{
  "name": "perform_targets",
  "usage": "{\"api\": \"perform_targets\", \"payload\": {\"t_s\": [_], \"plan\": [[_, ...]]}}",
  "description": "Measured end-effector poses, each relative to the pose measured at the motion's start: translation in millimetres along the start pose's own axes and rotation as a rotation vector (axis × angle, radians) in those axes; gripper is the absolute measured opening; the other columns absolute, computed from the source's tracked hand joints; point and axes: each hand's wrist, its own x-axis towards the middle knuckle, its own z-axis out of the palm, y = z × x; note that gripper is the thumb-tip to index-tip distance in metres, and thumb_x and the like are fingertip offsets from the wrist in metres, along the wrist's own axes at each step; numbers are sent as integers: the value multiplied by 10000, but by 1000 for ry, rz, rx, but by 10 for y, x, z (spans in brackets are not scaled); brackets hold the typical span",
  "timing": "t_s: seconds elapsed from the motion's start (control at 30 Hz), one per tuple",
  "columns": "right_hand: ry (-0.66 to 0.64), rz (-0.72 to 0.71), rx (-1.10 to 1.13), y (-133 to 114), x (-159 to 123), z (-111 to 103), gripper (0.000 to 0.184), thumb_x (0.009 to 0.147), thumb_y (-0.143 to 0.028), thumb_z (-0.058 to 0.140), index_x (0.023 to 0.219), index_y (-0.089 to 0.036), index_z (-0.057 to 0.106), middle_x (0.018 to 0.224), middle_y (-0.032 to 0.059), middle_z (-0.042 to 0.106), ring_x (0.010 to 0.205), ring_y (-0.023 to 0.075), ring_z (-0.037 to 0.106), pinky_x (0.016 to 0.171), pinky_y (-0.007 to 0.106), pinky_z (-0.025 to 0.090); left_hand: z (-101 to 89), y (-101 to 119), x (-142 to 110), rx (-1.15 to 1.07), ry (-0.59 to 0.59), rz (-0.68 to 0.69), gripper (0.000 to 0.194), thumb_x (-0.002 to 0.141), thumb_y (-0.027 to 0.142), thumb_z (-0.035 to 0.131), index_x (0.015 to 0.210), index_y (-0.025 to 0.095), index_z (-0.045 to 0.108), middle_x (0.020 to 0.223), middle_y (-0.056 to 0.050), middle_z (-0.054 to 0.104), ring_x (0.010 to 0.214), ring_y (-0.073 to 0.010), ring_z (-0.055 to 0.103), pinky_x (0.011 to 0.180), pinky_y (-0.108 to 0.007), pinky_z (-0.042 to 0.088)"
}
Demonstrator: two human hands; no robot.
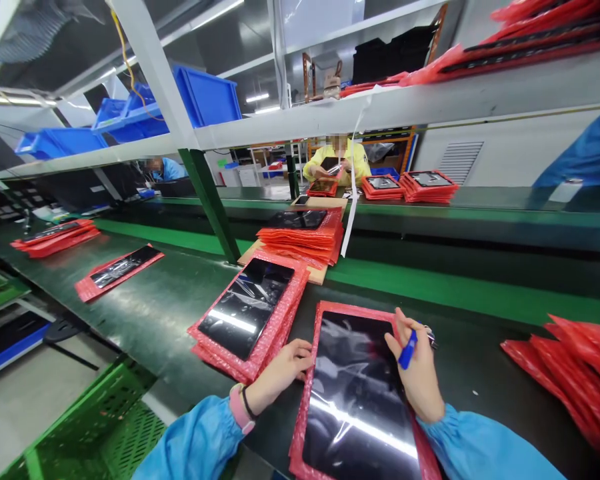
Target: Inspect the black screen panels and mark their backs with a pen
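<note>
In front of me a black glossy screen panel (360, 393) lies on a red bubble-wrap bag (306, 400). My left hand (283, 368), with a pink-banded watch on the wrist, has its fingers bent against the bag's left edge. Over the panel's upper right side is my right hand (419, 373), its fingers closed around a blue pen-like tool (409, 350) with a dark, shiny end. Just left of the panel, another black panel (247, 307) rests on a stack of red bubble-wrap bags (285, 320).
Ahead stands a taller stack of red bags (300, 237) on a board. Loose red bags (575, 373) lie at right, a smaller panel (125, 267) at left. A green crate (100, 427) sits below left. A shelf post (210, 207) rises ahead; a co-worker in yellow (337, 160) works beyond.
</note>
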Motion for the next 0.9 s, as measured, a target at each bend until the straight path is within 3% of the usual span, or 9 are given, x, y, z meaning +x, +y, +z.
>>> {"api": "perform_targets", "payload": {"t_s": [0.1, 0.23, 0.3, 0.37, 0.43, 0.6, 0.77, 0.9], "plan": [[-12, -105, -80, -42, -36, -37, 375, 761, -355, 668, 1068, -255, 478, 1496, 119, 380, 1416, 256, 254, 1156, 492, 129, 17, 13, 29, 39, -29, -26, 385, 623, 420, 738, 835, 159, 550, 748, 27, 494, 598, -89, 496, 564, -254, 413], [51, -164, -140, -42, 136, -314, 337, 790, -400, 639, 1056, -254, 492, 1464, 110, 429, 1400, 243, 297, 1145, 460, 195, 30, 30, 81, 115, -46, -54, 419, 613, 518, 725, 717, 175, 509, 628, 53, 462, 516, -85, 455, 506, -250, 377], [100, -117, -167, 46, 308, -509, 389, 780, -470, 639, 1069, -251, 499, 1415, 122, 486, 1352, 268, 383, 1118, 482, 252, 45, 48, 88, 141, -48, -46, 406, 623, 518, 715, 683, 178, 500, 609, 53, 453, 517, -91, 444, 495, -247, 349], [88, -26, -192, 162, 476, -685, 416, 746, -534, 656, 1012, -231, 550, 1238, 132, 627, 1187, 306, 556, 1028, 520, 374, 66, 79, 84, 152, -37, -14, 374, 636, 484, 713, 668, 178, 500, 621, 50, 444, 546, -98, 436, 502, -245, 320], [38, 52, -200, 263, 596, -806, 380, 763, -524, 659, 945, -195, 603, 1056, 108, 698, 999, 276, 653, 918, 504, 473, 90, 118, 78, 148, -25, 22, 330, 654, 433, 706, 652, 177, 496, 617, 52, 425, 568, -101, 409, 519, -247, 290], [-42, 112, -159, 355, 655, -875, 199, 865, -346, 625, 916, -153, 631, 942, 43, 696, 845, 171, 669, 787, 382, 543, 169, 178, 93, 58, 6, 72, 293, 690, 391, 649, 634, 192, 442, 615, 63, 371, 594, -100, 335, 576, -255, 268], [14, 70, -108, 356, 586, -846, 300, 837, -432, 639, 953, -156, 620, 1039, 76, 694, 937, 205, 667, 863, 440, 525, 281, 227, 115, -51, -19, 31, 346, 626, 369, 717, 830, 191, 501, 682, 52, 477, 655, -109, 441, 663, -257, 334], [14, 29, -89, 349, 565, -830, 519, 602, -559, 780, 951, -219, 600, 1142, 115, 689, 1069, 291, 640, 956, 515, 476, 258, 376, 118, -77, -82, 38, 586, 556, 197, 768, 1095, 152, 543, 609, 65, 517, 566, -91, 449, 595, -240, 312]]}}
